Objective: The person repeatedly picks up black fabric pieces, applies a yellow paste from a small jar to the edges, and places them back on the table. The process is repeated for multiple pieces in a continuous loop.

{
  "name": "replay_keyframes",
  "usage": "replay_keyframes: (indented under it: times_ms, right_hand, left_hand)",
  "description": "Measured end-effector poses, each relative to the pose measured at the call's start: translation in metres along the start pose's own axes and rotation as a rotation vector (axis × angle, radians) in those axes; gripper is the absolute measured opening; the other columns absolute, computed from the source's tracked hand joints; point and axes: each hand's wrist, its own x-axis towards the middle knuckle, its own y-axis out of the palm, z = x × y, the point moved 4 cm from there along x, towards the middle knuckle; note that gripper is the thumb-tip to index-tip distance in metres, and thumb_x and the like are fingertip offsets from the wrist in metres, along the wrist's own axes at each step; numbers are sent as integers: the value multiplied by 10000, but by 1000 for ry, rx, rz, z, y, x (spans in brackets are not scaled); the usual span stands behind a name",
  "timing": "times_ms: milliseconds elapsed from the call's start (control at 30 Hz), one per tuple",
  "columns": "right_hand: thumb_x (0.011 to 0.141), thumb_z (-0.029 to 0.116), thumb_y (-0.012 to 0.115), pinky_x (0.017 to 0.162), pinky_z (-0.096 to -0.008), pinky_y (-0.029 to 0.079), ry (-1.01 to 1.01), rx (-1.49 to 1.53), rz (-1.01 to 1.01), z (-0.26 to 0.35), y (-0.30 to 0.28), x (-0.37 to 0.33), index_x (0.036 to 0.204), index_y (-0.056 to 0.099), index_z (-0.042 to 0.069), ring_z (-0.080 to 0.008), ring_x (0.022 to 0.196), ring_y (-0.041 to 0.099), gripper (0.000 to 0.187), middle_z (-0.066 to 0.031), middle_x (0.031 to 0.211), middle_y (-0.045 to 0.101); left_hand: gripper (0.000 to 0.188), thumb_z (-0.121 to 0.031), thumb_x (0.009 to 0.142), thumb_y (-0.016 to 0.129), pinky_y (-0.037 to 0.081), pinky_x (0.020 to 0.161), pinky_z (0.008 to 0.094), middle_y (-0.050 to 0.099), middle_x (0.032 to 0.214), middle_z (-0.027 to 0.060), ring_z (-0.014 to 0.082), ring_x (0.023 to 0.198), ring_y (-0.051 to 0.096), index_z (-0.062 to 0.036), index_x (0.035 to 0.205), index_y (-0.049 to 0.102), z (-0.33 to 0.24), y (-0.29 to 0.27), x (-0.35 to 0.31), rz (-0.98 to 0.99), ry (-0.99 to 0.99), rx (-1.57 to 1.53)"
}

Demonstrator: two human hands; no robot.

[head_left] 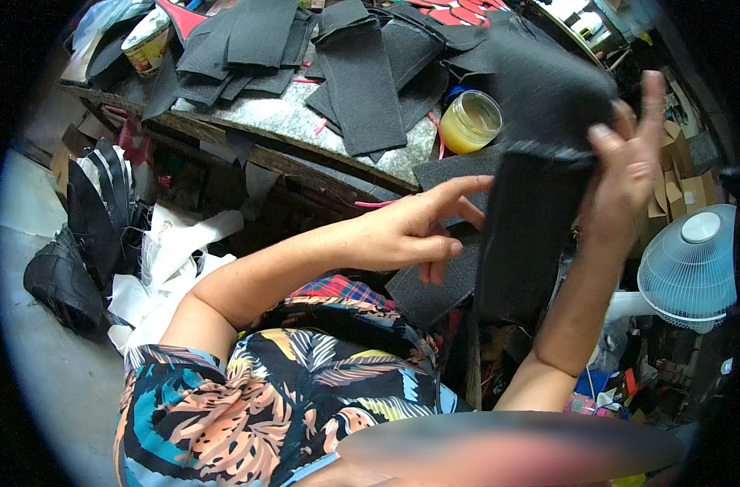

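1. Top [297, 381]: black ground, leafy print in peach, teal, white, yellow.
2. Left sleeve [167, 373]: short, loose, ends above elbow, same print.
3. Both hands [415, 235] [625, 174] bare to the fingertips.

A workshop: cut dark panels [359, 89] heaped on the desk [277, 122] at twelve o'clock, white fabric scraps [169, 261] at nine.

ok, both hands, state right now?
Left hand: open, loosely bent, beside the black piece; can't tell if touching.
Right hand: closed on the black piece's edge.
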Motion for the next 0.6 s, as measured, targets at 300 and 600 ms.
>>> replay_keyframes:
  times_ms: [300,600]
  right_hand:
    - [862,36,691,1067,-419,456,23,-83,-131,-109,-86,173,1525,370,50,-276,1210,572,736,-193,1389,550]
    - [959,515,574,1075,-469,423,91,-696,-248,-256,-58,181,1508,422,61,-397,1267,567,728,-261,1368,583]
  left_hand:
    - [609,-1,970,511,575,683,244,621,1263,124,85,746,640,-113,1548,355,9,-30,-16,-167,-31,191]
    - [343,-41,971,616,560,665,239,672,1135,95,99,761,651,-34,1313,622,13,-43,-56,-261,-73,413]
